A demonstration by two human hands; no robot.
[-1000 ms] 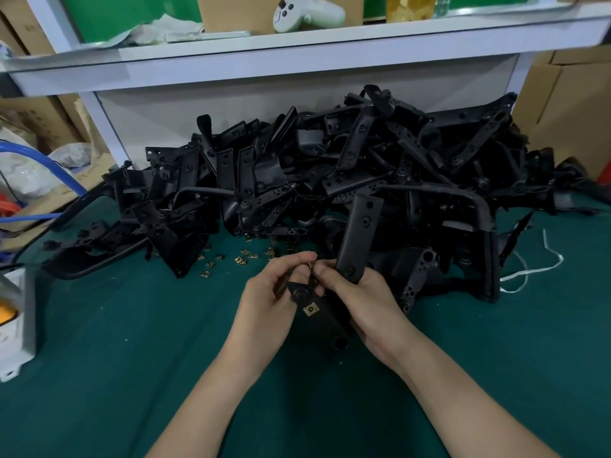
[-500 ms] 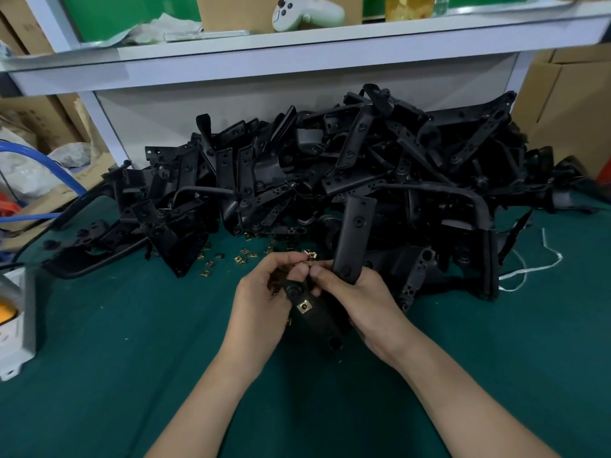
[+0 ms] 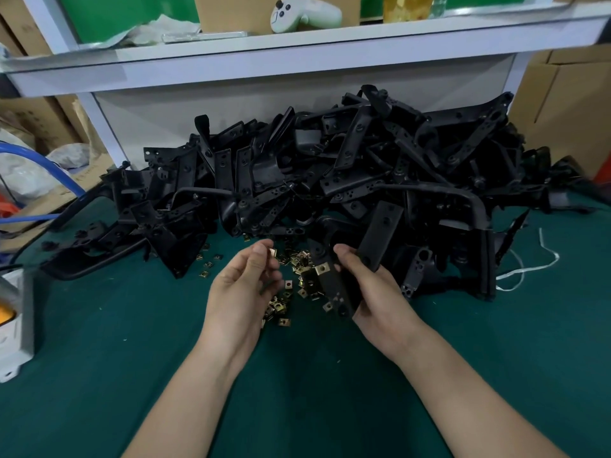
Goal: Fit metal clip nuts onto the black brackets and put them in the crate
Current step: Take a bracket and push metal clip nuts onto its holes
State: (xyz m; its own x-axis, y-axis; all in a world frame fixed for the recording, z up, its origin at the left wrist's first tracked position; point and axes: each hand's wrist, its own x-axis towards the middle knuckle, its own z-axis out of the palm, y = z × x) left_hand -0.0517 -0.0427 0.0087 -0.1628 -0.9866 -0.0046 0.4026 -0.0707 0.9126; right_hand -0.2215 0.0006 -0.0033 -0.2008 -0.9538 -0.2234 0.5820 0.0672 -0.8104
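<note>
Over the green mat (image 3: 99, 325) | left hand (image 3: 243, 289) fingertips pinch one brass clip nut (image 3: 273, 252) | right hand (image 3: 377, 292) fingers curl round black bracket (image 3: 335, 289) | loose clip nuts (image 3: 302, 264) beneath

Faint dark print runs across the cardboard box (image 3: 36, 122) on the left, too blurred to make out. Nothing else here carries lettering I can read.

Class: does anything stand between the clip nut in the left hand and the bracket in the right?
Nothing visible. The left hand pinches the clip nut beside the bracket in the right hand; loose nuts lie beneath.
</note>
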